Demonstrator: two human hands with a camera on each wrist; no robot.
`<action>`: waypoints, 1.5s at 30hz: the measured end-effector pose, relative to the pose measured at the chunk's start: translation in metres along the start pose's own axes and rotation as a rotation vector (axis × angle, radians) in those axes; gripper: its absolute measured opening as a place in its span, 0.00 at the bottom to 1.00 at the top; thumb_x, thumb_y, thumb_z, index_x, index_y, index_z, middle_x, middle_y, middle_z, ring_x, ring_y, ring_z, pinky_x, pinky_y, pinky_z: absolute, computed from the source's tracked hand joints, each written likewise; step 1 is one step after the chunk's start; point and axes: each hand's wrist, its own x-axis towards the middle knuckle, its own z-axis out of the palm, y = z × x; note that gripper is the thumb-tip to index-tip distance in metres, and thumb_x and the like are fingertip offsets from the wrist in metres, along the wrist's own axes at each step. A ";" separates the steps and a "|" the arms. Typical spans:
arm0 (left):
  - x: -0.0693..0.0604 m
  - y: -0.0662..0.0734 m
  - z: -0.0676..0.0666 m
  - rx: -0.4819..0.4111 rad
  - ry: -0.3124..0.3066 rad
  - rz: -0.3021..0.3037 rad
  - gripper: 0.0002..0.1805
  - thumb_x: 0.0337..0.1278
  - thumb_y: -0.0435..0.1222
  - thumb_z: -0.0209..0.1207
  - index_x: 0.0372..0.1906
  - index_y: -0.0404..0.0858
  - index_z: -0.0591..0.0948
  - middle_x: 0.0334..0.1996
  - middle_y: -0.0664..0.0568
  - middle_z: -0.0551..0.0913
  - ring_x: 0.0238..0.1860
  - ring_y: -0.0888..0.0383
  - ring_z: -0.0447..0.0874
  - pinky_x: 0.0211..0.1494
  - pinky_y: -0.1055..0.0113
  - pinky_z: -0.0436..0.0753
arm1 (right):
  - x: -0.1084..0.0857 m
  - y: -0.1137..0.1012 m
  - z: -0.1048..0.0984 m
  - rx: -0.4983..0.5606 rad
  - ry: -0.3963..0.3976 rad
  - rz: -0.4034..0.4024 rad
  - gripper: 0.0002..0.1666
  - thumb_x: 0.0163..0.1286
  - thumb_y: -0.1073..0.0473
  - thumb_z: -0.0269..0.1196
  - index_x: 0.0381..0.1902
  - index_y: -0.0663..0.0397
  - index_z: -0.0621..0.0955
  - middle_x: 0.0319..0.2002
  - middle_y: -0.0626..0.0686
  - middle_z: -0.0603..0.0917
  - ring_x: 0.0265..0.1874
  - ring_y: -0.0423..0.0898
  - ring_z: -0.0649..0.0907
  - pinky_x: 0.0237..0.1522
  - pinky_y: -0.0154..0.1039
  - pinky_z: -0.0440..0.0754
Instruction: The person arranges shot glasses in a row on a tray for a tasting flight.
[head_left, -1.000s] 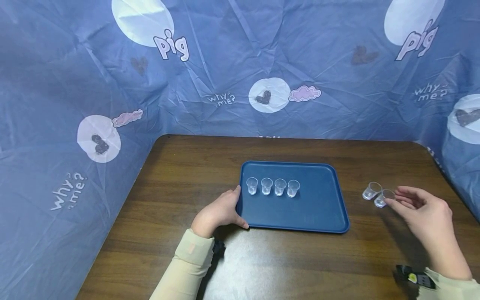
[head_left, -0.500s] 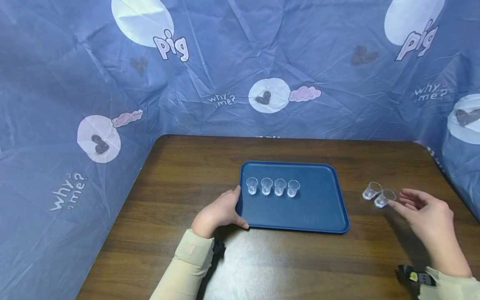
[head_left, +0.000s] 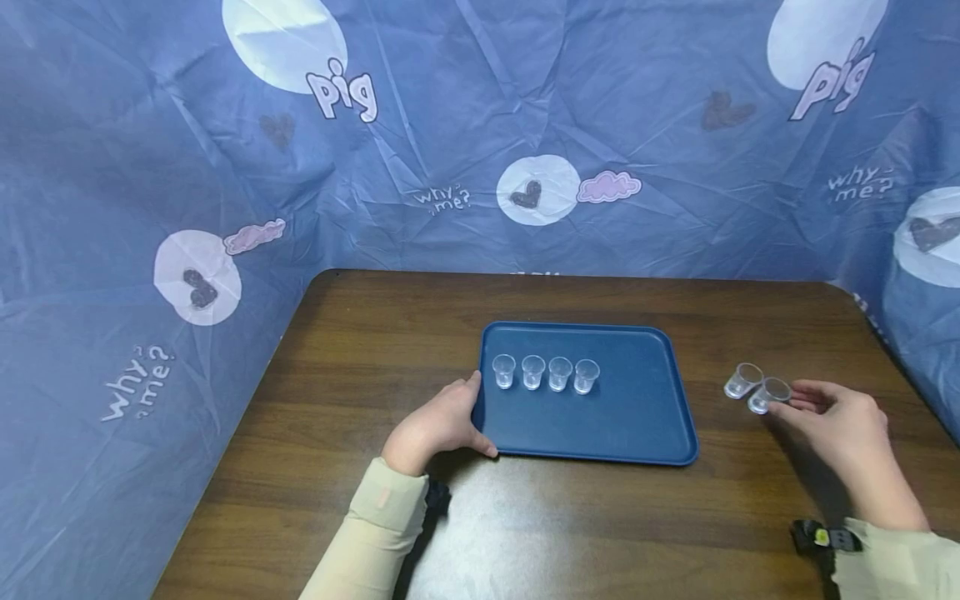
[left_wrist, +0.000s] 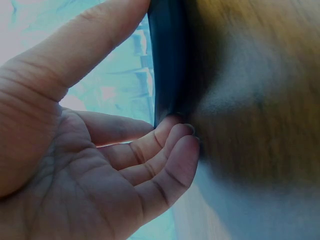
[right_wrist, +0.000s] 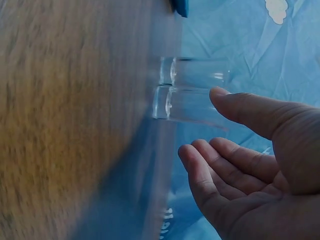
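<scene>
My left hand (head_left: 438, 425) grips the blue tray (head_left: 600, 429) at its left side, thumb on the near left corner. In the left wrist view, its bent fingers (left_wrist: 175, 162) lie against the tray's edge (left_wrist: 167, 55). Several clear cups (head_left: 558, 375) stand upright in a row on the tray's left half. Right of the tray, two more clear cups stand side by side, a farther one (head_left: 744, 381) and a nearer one (head_left: 769, 396). My right hand (head_left: 843, 425) is at the nearer cup, thumb at its rim and fingers apart from it in the right wrist view.
The brown wooden table (head_left: 360, 350) extends around the tray, with a rounded far left corner. A blue printed cloth (head_left: 420, 125) hangs behind the table and along its sides. Dark devices are strapped at both wrists, beside the light sleeves.
My right hand drew slightly back from the nearer cup, then came forward and left to it again. The left hand, the tray and its cups have stayed in place.
</scene>
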 end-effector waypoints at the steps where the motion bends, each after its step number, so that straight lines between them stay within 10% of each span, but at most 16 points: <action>1: 0.000 0.000 0.000 0.000 0.000 -0.001 0.69 0.36 0.44 0.84 0.77 0.21 0.52 0.69 0.28 0.66 0.70 0.40 0.65 0.71 0.53 0.65 | 0.001 0.001 0.000 0.004 -0.012 0.002 0.35 0.62 0.49 0.76 0.53 0.75 0.81 0.41 0.66 0.87 0.26 0.17 0.71 0.41 0.48 0.71; 6: 0.000 0.001 -0.001 -0.002 -0.001 -0.005 0.69 0.36 0.45 0.84 0.77 0.22 0.52 0.70 0.28 0.65 0.70 0.40 0.65 0.71 0.53 0.66 | 0.005 0.003 0.003 0.003 -0.036 -0.002 0.35 0.62 0.50 0.76 0.52 0.77 0.81 0.40 0.68 0.87 0.27 0.28 0.77 0.47 0.62 0.71; 20: 0.000 0.001 -0.002 -0.003 -0.010 -0.010 0.68 0.37 0.45 0.84 0.77 0.22 0.52 0.71 0.28 0.63 0.72 0.40 0.63 0.72 0.53 0.65 | 0.011 0.004 0.009 -0.032 -0.061 -0.014 0.32 0.60 0.52 0.77 0.47 0.77 0.83 0.34 0.66 0.87 0.31 0.54 0.85 0.34 0.52 0.74; 45: -0.002 0.003 -0.003 -0.003 -0.014 -0.017 0.68 0.38 0.45 0.84 0.77 0.23 0.52 0.71 0.28 0.63 0.72 0.40 0.62 0.72 0.52 0.64 | 0.007 0.006 0.012 -0.031 -0.051 0.003 0.29 0.62 0.49 0.76 0.45 0.73 0.84 0.33 0.63 0.88 0.28 0.44 0.82 0.33 0.46 0.72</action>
